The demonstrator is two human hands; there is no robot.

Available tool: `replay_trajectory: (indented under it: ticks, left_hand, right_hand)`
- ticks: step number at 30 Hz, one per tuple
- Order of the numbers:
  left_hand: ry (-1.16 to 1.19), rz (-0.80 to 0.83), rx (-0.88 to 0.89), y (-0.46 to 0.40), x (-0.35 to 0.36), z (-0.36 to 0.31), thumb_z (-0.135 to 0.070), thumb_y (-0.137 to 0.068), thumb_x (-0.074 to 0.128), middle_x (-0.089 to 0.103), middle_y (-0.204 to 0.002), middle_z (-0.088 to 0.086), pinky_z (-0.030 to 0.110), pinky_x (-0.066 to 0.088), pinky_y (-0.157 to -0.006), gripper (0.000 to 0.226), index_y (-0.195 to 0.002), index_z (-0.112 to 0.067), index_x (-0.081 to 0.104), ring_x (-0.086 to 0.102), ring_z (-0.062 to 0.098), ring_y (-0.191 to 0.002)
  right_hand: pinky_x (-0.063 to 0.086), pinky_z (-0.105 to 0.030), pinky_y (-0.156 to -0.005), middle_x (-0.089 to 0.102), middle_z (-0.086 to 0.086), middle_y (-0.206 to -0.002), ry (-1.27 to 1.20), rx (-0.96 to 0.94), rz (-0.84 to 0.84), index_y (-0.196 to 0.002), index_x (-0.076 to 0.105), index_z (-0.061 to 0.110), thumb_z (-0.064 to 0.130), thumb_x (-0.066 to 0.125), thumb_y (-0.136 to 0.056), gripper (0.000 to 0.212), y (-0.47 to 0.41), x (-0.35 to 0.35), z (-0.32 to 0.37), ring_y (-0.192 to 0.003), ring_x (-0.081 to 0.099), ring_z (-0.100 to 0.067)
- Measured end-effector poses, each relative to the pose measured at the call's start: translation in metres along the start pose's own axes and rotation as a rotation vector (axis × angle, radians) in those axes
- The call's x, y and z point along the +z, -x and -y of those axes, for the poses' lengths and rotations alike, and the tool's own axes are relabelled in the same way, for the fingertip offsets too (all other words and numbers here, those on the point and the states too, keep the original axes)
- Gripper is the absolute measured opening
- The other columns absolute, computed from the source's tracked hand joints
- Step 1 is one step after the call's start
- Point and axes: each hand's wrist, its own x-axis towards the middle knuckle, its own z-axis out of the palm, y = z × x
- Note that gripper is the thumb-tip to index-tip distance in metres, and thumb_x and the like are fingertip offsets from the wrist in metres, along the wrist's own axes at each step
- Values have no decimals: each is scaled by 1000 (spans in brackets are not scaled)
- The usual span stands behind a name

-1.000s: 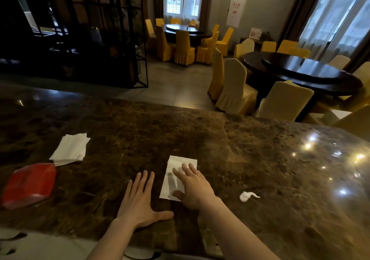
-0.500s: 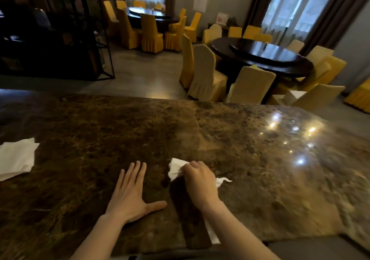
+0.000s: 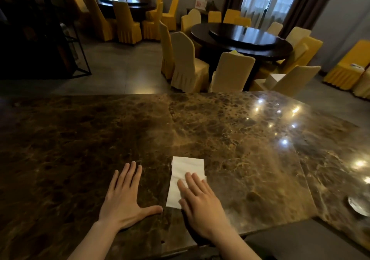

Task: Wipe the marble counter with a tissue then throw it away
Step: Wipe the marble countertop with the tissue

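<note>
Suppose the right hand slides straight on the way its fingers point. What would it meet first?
Nothing but the tissue already under the right hand. Past the tissue's far edge, bare counter seems to run free to its far rim, though depth is hard to judge.

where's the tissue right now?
Head view, lower centre: the tissue lies flat on the marble counter, its near part under the right hand, with the left hand flat on the counter just to its left.

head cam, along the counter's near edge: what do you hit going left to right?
left hand flat on the marble counter → tissue → right hand pressing on the tissue's near part → silvery round object at the frame's right edge, too cropped to identify.
</note>
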Motion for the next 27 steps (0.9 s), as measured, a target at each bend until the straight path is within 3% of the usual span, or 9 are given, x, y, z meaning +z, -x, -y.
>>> replay_trajectory:
  ticks: [5,9,12,14,17,20,22,24,27]
  left_hand:
    - [-9,41,-5,1,-3,1,-118,-47,28,-30,-168,-6,42,-23,-126,152,-158,-26,-23,-35,11,-152]
    - [-31,71,-10,0,-5,-1,-118,-46,27,-34,-167,-4,45,-20,-128,154,-156,-25,-27,-38,11,-150]
    - [-35,92,-16,0,-8,-2,-118,-46,28,-34,-167,-4,47,-18,-129,155,-157,-24,-27,-37,12,-151]
    - [-41,113,-21,0,-10,-3,-118,-45,27,-37,-166,-5,47,-18,-129,155,-155,-25,-30,-39,12,-150]
    - [-38,135,-32,0,-13,-5,-119,-45,27,-39,-165,-5,46,-19,-129,156,-155,-25,-31,-40,12,-149]
    - [-42,168,-41,0,-15,-7,-119,-43,25,-42,-163,-6,45,-20,-128,155,-153,-26,-34,-41,12,-149]
    - [-41,175,-45,0,-17,-7,-119,-43,24,-43,-162,-7,45,-20,-128,156,-152,-26,-35,-41,12,-149]
    - [-53,189,-45,0,-19,-7,-119,-43,23,-43,-162,-6,44,-21,-128,155,-153,-26,-35,-41,12,-149]
    - [-66,192,-50,0,-19,-9,-119,-42,22,-42,-163,-6,44,-21,-128,156,-153,-26,-35,-41,13,-149]
  right_hand:
    - [9,-47,-123,11,-11,-166,47,346,-15,-156,18,22,40,25,-106,53,-19,-23,-51,-152,3,-30]
    - [1,-44,-123,17,-13,-165,-57,139,-35,-155,24,20,35,32,-105,53,-17,3,-4,-152,6,-32]
    - [11,-43,-123,20,-4,-165,-29,-34,-31,-153,27,28,41,29,-105,50,-4,7,-13,-153,9,-23]
    - [18,-40,-123,21,-3,-165,19,105,-77,-154,28,27,40,30,-106,50,-3,-9,-53,-152,14,-23]
    - [11,-40,-123,14,-11,-166,36,403,-119,-156,21,17,30,29,-107,52,-9,-30,-91,-152,8,-27]
    - [17,-38,-123,25,-13,-163,-10,311,-132,-153,30,13,14,44,-101,54,-14,-23,-54,-151,16,-28]
    - [40,-37,-112,51,-5,-149,-106,113,-137,-137,57,17,9,62,-92,46,-7,-17,-21,-140,41,-26]
    - [53,-31,-81,65,10,-116,-206,-26,-138,-106,71,26,14,71,-84,25,0,-21,-9,-111,58,-19]
    - [48,-22,-67,69,13,-87,-497,198,-212,-88,74,26,10,71,-82,18,-9,-41,-32,-83,63,-8]
